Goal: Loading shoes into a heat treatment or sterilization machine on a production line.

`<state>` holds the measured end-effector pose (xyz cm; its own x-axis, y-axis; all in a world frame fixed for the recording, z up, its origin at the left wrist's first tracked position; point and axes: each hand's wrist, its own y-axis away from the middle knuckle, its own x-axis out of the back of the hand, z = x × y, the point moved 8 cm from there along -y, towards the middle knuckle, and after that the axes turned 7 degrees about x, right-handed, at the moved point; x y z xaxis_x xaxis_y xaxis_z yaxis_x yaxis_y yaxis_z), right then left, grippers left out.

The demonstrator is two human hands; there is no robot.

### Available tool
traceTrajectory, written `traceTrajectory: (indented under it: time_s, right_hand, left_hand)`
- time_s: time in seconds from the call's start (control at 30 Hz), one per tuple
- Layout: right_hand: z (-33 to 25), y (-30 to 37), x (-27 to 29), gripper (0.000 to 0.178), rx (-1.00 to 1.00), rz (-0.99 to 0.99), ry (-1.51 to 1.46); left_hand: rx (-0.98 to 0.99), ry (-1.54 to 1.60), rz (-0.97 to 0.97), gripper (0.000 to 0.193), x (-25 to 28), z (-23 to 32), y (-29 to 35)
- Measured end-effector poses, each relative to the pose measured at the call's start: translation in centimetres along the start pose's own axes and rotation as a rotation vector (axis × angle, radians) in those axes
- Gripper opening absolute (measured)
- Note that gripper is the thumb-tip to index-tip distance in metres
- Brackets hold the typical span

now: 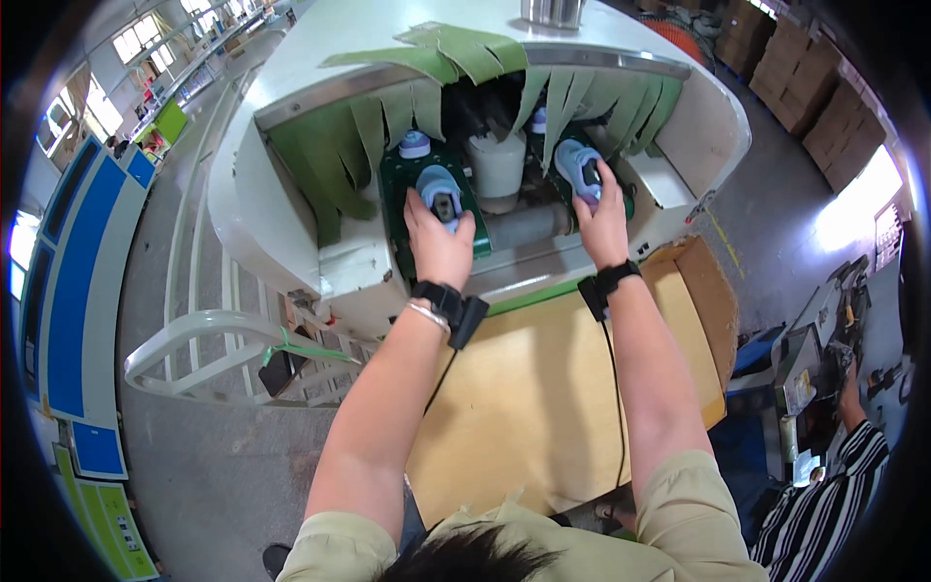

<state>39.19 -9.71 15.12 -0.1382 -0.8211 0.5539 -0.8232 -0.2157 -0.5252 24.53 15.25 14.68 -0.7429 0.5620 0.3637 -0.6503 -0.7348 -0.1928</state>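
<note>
The left hand (pixel 438 242) grips a small light-blue shoe (pixel 439 192) from behind, fingers wrapped round its heel, on the green carrier plate (pixel 400 209) at the front edge of the white machine (pixel 291 145). The right hand (pixel 601 223) likewise clasps a second light-blue shoe (pixel 578 165) beneath hanging green strip curtains (pixel 388 116).

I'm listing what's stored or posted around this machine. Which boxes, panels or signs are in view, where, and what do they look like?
Stacked cardboard boxes: upper right, brown.
Open cardboard box: right of the wooden table, tan.
Wall panels: far left, blue rectangles.
Lower panel: bottom left, light green.
Both hands rest on light blue shoes.
</note>
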Motion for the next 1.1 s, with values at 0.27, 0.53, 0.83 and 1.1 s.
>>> traceTrajectory:
  time_s: [0.27,0.53,0.83,1.1]
  right_hand:
    - [2.2,28.7,-4.0,0.088,0.281,-0.616,0.392]
    - [0.2,47.9,0.6,0.090,0.030,-1.145,0.352]
    - [-2.9,53.4,1.2,0.070,-0.207,-0.711,0.466]
    - [-7.4,59.3,0.2,0.068,-0.428,-0.596,0.622]
  left_hand:
    - [-0.323,-0.689,-0.641,0.087,-0.2,-10.9,21.3]
    - [-0.047,-0.882,-0.815,0.081,5.1,-23.4,32.5]
    - [-0.136,-0.905,-1.056,0.109,6.4,-24.7,31.1]
    - [-0.311,-0.995,-1.202,0.123,9.0,-24.7,30.2]
